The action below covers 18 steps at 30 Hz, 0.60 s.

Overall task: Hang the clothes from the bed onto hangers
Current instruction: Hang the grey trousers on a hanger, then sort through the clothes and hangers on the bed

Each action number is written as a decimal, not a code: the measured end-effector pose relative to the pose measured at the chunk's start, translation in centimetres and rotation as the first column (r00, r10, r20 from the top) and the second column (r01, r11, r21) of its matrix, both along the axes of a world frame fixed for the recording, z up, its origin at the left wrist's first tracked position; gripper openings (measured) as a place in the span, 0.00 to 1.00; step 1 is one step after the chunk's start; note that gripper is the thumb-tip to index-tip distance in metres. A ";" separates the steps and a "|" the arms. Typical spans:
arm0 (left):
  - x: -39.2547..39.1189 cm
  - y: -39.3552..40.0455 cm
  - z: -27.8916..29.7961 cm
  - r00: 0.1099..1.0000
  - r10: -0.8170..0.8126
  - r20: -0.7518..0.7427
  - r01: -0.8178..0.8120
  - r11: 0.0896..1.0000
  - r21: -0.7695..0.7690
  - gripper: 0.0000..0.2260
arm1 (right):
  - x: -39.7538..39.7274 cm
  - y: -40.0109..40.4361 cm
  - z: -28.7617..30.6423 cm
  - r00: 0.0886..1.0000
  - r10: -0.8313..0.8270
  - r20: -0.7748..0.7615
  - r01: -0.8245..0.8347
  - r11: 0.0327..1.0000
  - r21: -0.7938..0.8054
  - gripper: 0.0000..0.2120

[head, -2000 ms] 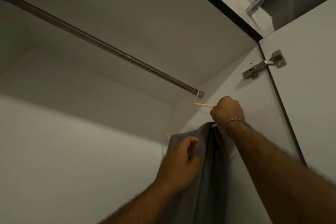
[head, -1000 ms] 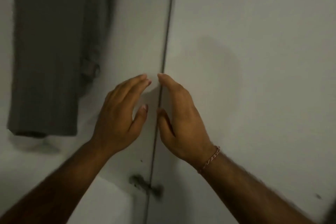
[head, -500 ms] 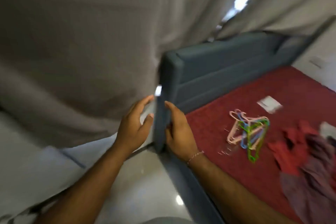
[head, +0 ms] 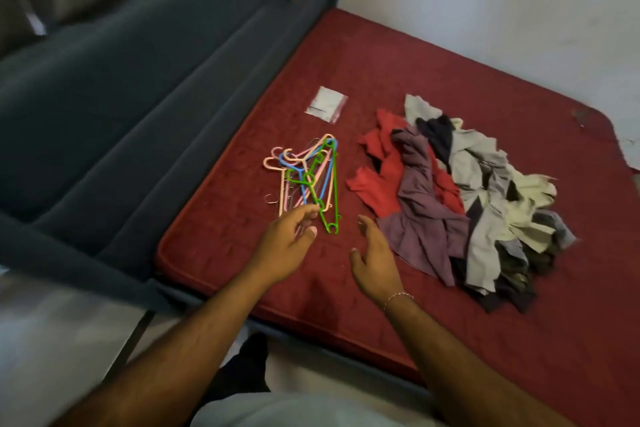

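Head view, 2 hands, left hand (head: 284,243) and right hand (head: 375,258) fingers apart, 1 hanger pile (head: 308,177), 1 clothes heap (head: 467,198).

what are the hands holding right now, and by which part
Nothing is held. The left hand reaches with loose fingers to the near end of the hanger pile, at most touching the green hanger. The right hand hovers open over the bed.

On the bed (head: 450,55) we see the hangers (head: 308,177) lying in a bunch left of the clothes pile (head: 467,198), a small packet (head: 326,104) behind them. Our left hand (head: 287,239) reaches the hangers' near end; our right hand (head: 375,260) hovers just beside the clothes.
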State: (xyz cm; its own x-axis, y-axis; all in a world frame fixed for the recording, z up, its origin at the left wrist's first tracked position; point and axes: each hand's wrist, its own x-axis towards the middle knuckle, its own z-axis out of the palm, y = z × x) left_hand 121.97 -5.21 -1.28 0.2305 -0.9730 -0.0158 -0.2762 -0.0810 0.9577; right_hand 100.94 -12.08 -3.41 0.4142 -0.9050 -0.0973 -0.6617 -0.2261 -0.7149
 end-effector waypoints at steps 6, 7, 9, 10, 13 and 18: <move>-3.8 -10.7 -4.1 0.970 -0.240 -0.038 0.243 0.958 0.151 0.21 | -6.8 -6.8 -1.3 0.958 -0.100 -0.269 0.137 0.983 0.121 0.33; -4.5 -12.1 -4.3 0.960 -0.276 -0.035 0.278 0.942 0.188 0.21 | -8.0 -7.7 -1.4 0.949 -0.108 -0.297 0.154 0.978 0.138 0.33; -5.8 -14.8 -4.3 0.945 -0.328 -0.004 0.320 0.920 0.226 0.19 | -10.3 -9.5 -1.7 0.936 -0.137 -0.324 0.199 0.966 0.164 0.31; -6.5 -16.2 -4.4 0.939 -0.345 0.013 0.333 0.914 0.233 0.19 | -11.5 -10.4 -2.0 0.929 -0.161 -0.332 0.226 0.960 0.168 0.31; -8.9 -19.8 -5.0 0.925 -0.378 0.044 0.356 0.899 0.254 0.21 | -15.3 -13.3 -3.8 0.909 -0.221 -0.353 0.297 0.938 0.179 0.30; -14.9 -24.2 -5.7 0.918 -0.391 0.072 0.352 0.883 0.309 0.19 | -23.0 -18.1 -8.9 0.860 -0.327 -0.392 0.442 0.860 0.254 0.28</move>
State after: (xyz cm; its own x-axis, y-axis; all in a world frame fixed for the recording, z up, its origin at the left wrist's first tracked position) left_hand 107.08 -29.43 -7.01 -0.1284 -0.9456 -0.2988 -0.4586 -0.2105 0.8633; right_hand 77.95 -30.17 -12.31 -0.0688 -0.8757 -0.4779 -0.8507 0.3017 -0.4305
